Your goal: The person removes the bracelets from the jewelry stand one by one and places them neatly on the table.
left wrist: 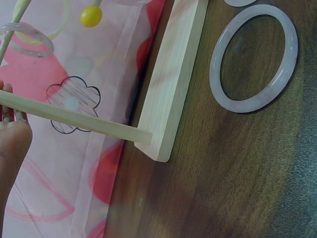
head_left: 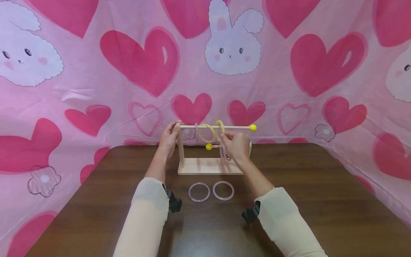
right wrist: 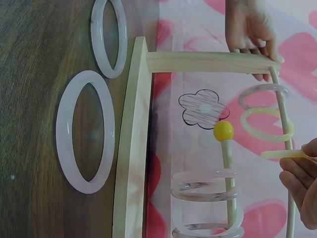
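Note:
A wooden two-rod stand stands on the table. My left hand holds the top of its left post, thumb on one side and fingers on the other. In my right hand, thumb and fingertips pinch a yellow bangle, which hangs around the upper rod. To its left on that rod hang another yellow bangle and a pale lilac bangle. Several pinkish and marbled bangles hang on the lower rod, partly hidden behind my right hand in the head view.
Two pale lilac bangles, a left one and a right one, lie flat on the brown table in front of the stand. Yellow balls cap the upper rod and lower rod. A pink heart-print cloth hangs behind.

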The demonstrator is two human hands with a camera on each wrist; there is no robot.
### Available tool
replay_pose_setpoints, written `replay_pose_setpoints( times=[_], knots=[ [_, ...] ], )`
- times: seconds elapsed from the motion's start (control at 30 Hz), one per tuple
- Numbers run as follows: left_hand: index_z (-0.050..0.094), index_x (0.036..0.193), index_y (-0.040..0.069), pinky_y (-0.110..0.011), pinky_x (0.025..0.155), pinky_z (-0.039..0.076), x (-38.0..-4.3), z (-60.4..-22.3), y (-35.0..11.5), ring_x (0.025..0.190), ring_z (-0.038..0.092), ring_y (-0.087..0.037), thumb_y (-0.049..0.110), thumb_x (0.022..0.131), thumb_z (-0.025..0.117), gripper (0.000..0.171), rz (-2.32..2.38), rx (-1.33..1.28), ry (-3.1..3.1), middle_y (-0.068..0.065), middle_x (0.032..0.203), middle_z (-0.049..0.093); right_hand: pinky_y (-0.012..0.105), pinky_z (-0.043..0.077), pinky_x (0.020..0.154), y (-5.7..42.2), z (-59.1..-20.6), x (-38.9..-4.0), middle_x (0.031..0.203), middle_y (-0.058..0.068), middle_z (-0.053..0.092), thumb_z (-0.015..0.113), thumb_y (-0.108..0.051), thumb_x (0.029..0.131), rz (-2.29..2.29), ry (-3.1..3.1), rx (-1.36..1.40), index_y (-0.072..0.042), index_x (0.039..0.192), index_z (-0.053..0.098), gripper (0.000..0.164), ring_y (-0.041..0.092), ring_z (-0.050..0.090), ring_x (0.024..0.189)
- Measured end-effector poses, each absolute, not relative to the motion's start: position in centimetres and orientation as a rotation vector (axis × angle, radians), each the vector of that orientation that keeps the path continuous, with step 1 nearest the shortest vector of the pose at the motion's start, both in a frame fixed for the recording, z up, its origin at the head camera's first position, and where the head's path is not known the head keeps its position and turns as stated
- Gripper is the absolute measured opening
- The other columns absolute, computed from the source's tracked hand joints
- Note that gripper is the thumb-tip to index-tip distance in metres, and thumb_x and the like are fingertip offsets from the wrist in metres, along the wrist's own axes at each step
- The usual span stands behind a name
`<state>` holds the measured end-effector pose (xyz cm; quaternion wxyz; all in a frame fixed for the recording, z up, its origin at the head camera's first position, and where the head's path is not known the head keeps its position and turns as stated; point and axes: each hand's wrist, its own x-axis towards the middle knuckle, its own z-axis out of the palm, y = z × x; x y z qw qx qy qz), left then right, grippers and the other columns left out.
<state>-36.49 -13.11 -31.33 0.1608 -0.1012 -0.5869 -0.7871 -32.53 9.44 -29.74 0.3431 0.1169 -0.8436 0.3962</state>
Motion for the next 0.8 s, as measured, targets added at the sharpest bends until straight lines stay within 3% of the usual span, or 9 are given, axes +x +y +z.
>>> replay_pose_setpoints(
  times=[0.33,0.8],
  knots=[
    [0.048,0.118,-0.003,-0.03,0.095,0.035,-36.5,-31.2,-13.1,0.091,0.05,-0.009,0.009,0.097,0.046,0.024,-2.233,-0.282,-1.7,0.0,0.096,0.059,0.036,0.051,0.062,10.1,-29.5,-32.5,0.077,0.009,0.069,0.069,-0.009,0.079,1.081,-2.152,0.288,-0.004,0.086,0.074,0.01,0.023,0.067,0.067],
    [0.049,0.118,-0.002,-0.024,0.085,0.037,-36.5,-31.3,-13.1,0.09,0.049,-0.009,0.012,0.097,0.047,0.026,-2.222,-0.274,-1.718,0.007,0.09,0.057,0.039,0.049,0.063,10.7,-29.6,-32.1,0.076,0.009,0.069,0.07,-0.009,0.078,1.012,-2.103,0.305,-0.005,0.086,0.074,0.01,0.024,0.067,0.07]
  ],
)
